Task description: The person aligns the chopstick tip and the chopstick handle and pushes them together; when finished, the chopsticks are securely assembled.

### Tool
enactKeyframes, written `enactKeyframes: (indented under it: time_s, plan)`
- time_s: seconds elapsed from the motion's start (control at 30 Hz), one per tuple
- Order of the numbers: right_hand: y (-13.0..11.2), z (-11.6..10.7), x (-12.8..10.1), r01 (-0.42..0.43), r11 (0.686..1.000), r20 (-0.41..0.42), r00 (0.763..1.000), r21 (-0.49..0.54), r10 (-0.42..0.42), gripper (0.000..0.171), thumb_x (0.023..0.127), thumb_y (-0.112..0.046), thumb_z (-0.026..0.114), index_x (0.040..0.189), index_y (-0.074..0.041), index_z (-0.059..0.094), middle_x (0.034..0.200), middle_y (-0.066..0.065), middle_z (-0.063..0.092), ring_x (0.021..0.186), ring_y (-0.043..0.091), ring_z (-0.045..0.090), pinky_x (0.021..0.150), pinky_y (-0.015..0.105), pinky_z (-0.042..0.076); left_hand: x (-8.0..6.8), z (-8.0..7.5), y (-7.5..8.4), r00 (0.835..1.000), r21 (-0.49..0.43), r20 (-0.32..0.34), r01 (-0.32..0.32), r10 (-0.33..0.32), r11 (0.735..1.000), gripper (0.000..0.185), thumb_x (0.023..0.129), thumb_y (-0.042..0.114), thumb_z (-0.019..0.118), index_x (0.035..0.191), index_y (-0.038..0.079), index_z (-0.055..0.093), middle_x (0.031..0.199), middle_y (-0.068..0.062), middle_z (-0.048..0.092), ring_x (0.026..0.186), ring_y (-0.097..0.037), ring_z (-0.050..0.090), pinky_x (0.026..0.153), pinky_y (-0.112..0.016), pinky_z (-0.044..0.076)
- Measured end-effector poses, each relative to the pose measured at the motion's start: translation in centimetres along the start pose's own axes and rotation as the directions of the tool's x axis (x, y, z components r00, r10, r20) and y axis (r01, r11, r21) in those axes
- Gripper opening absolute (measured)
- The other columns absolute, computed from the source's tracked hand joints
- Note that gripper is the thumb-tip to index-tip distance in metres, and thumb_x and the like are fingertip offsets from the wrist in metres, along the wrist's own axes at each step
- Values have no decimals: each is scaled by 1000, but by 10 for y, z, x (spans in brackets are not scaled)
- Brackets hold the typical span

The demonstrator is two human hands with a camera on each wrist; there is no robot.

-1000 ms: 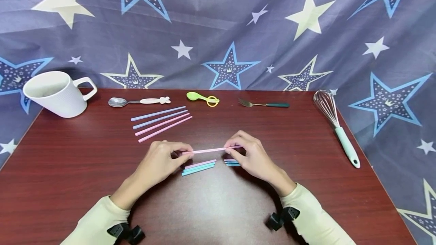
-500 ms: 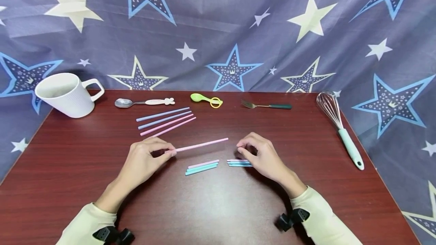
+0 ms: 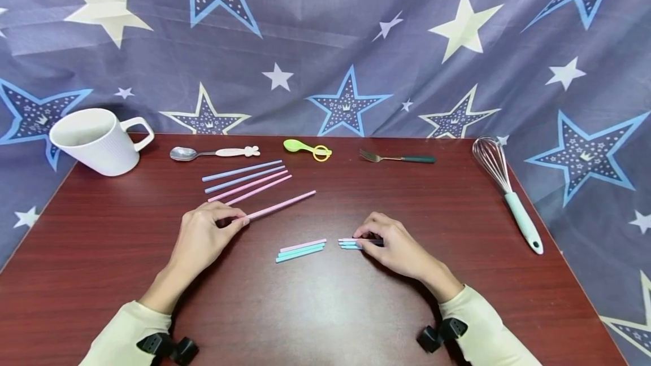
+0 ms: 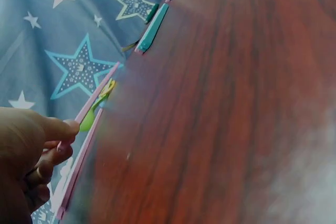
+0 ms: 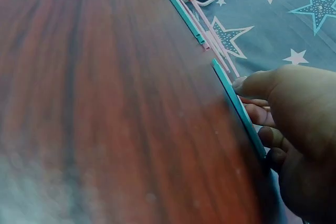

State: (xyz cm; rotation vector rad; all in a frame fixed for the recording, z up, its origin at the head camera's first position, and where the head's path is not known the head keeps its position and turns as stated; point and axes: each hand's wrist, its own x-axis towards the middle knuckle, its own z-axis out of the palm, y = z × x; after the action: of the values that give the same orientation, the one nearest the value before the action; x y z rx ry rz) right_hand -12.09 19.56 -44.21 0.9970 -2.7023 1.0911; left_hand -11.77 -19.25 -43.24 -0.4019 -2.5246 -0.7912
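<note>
A long pink straw slants up and right from my left hand, which pinches its near end between thumb and fingers. Low over the table, my right hand has its thumb and fingers on either side of a small row of short straws, pink and blue, partly hidden by the fingers. In the right wrist view the thumb touches a teal short straw. Another row of short straws, pink and teal, lies between the hands. Beyond the left hand lie long blue straws and long pink straws.
Along the back edge stand or lie a white mug, a spoon with a pale handle, a green spoon with a yellow ring and a green-handled fork. A whisk lies at the right edge of the table.
My right hand has let go of the pink straw and come down to the right row of short straws. My left hand has carried the pink straw left, toward the long straws.
</note>
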Motion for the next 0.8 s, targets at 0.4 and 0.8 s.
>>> enactKeyframes:
  time_s: [0.4, 0.8]
  plan:
    - [-1, 2, 0, -9, 1000, -4, 1000, 13, 9, 8, 90, -11, 79, 96, -15, 76, 92, -7, 66, 86, 8, 60, 77, 26, 51, 0, -8, -15, 998, 98, 22, 59, -62, 993, 4, 80, 13, 85, 83, 13, 82, 84, -5, 77, 82, -29, 69, 71, -48, 51]
    - [1, 1, 1, -22, 1000, 1, 1000, 12, 22, 6, 90, -12, 78, 95, -15, 75, 91, -7, 65, 86, 8, 60, 76, 27, 51, 1, -4, -19, 999, 132, 29, 40, -44, 990, 5, 81, 12, 83, 84, 9, 81, 87, -8, 76, 83, -32, 66, 72, -51, 50]
